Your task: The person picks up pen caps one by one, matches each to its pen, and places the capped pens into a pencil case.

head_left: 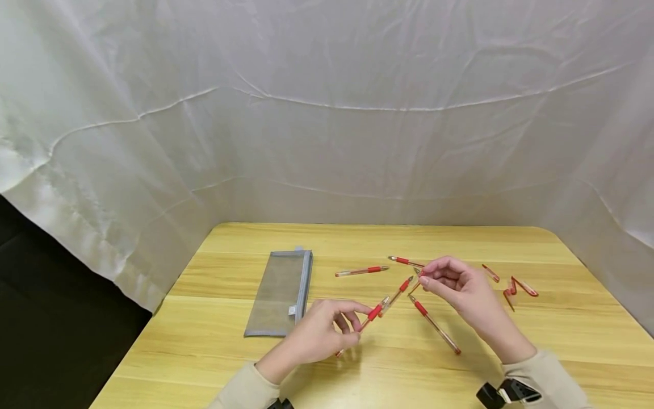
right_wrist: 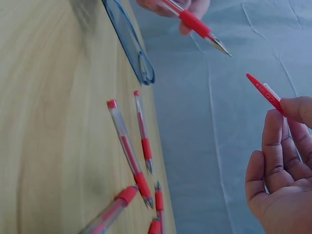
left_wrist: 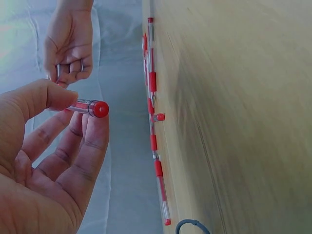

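Note:
My left hand (head_left: 327, 332) pinches a clear, red-gripped gel pen (head_left: 375, 311) between thumb and fingers. Its bare metal tip (right_wrist: 220, 45) points toward the right hand. In the left wrist view the pen's red end plug (left_wrist: 101, 109) faces the camera. My right hand (head_left: 462, 289) pinches a red pen cap (right_wrist: 265, 94) by one end, with its clip showing white lettering. A gap separates cap and pen tip in the right wrist view. Several uncapped red pens lie on the table around the hands, among them one (head_left: 434, 325) below the right hand and another (head_left: 395, 296) between both hands.
A grey mesh zip pouch (head_left: 278, 292) lies flat on the wooden table (head_left: 204, 318), left of the pens. Loose red caps (head_left: 525, 287) are scattered to the right of the right hand. Another uncapped pen (head_left: 361, 271) lies farther back. White cloth (head_left: 357, 142) hangs behind the table.

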Demonstrator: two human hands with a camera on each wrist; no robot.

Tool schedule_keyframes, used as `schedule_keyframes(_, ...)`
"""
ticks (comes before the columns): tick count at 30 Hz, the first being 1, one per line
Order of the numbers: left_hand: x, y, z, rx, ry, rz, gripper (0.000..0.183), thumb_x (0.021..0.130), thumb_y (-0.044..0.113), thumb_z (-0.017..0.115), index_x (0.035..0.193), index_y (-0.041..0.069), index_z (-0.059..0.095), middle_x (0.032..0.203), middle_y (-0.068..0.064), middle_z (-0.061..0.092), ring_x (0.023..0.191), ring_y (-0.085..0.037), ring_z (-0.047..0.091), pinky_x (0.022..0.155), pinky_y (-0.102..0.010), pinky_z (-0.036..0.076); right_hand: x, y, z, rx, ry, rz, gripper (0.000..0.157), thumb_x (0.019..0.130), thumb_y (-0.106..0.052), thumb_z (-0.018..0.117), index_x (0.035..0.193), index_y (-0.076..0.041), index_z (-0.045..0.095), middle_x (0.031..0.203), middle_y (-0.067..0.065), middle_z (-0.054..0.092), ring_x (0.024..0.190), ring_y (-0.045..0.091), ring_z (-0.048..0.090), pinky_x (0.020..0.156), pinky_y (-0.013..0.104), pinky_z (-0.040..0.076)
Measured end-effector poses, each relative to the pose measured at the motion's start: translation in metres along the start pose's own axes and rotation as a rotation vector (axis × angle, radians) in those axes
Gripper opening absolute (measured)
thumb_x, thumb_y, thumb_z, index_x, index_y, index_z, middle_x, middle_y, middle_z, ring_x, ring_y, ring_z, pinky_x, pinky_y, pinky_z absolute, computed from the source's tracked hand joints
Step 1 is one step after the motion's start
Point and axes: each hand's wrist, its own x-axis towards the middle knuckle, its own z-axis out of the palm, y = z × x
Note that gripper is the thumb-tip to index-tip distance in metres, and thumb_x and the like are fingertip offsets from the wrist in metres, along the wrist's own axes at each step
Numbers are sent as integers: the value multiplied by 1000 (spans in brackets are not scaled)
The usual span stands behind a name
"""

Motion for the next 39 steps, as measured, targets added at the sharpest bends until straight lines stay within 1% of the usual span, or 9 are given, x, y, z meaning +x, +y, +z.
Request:
schedule_keyframes(4, 0, 1, 1, -19, 0, 10, 43, 90, -4, 75, 125, 20, 79, 89, 10, 70, 69, -1, 66, 50, -20, 51, -3, 1, 6, 26, -14, -8, 19, 101, -4, 74, 116, 5, 68, 100, -4, 76, 87, 11, 76, 80, 23, 63)
schedule_keyframes(12, -1, 1, 4, -44, -6, 25, 42, 90, -6, 75, 124, 18, 80, 89, 6, 72, 67, -2, 65, 49, -20, 53, -5, 1, 16, 48, -61, -11, 19, 101, -5, 73, 116, 5, 67, 102, -4, 76, 89, 11, 76, 78, 24, 62)
schedule_keyframes(15, -1, 1, 4, -47, -8, 26, 43, 89, -6, 75, 124, 18, 79, 90, 6, 73, 67, -2, 65, 49, -21, 54, -5, 1, 19, 57, -75, -15, 18, 101, -3, 72, 115, 6, 67, 103, -2, 78, 89, 10, 75, 77, 24, 62)
schedule_keyframes(19, 0, 0, 5, -50, -10, 29, 43, 89, -6, 74, 124, 19, 79, 90, 3, 73, 67, -2, 65, 50, -22, 54, -5, 1, 23, 60, -77, -32, 16, 100, -1, 72, 113, 7, 67, 102, -1, 78, 88, 7, 75, 76, 23, 62)
schedule_keyframes(22, 0, 0, 5, -47, -12, 33, 42, 90, -5, 74, 125, 18, 79, 91, -1, 74, 68, -2, 66, 50, -22, 55, -6, 1, 25, 55, -77, -40, 16, 100, -1, 72, 113, 7, 67, 101, -5, 77, 88, 7, 75, 76, 23, 62)
schedule_keyframes(27, 0, 0, 5, -39, -12, 35, 42, 90, -4, 74, 125, 18, 79, 93, -3, 75, 69, -1, 66, 51, -22, 55, -6, 0, 30, 62, -88, -21, 16, 101, -4, 73, 113, 4, 68, 101, -5, 76, 89, 9, 75, 74, 23, 60)
schedule_keyframes(33, 0, 0, 5, -38, -3, 33, 41, 91, -4, 75, 124, 18, 79, 91, 5, 73, 70, -1, 66, 50, -21, 54, -5, 0, 36, 71, -101, -15, 15, 100, -6, 75, 112, 1, 69, 103, 1, 76, 91, 17, 75, 78, 25, 62)
schedule_keyframes(36, 0, 0, 6, -32, 5, 34, 40, 91, -4, 75, 123, 18, 78, 91, 8, 72, 71, 0, 66, 51, -20, 53, -4, 2, 39, 59, -99, -30, 15, 99, -6, 76, 111, -1, 70, 103, 3, 76, 91, 14, 75, 81, 26, 62)
schedule_keyframes(39, 1, 1, 7, -24, 8, 45, 38, 91, -3, 75, 124, 16, 77, 92, 5, 73, 71, 0, 66, 52, -19, 52, -2, 5, 41, 46, -98, -45, 14, 99, -6, 76, 111, -2, 70, 103, 3, 75, 91, 11, 73, 82, 25, 62)
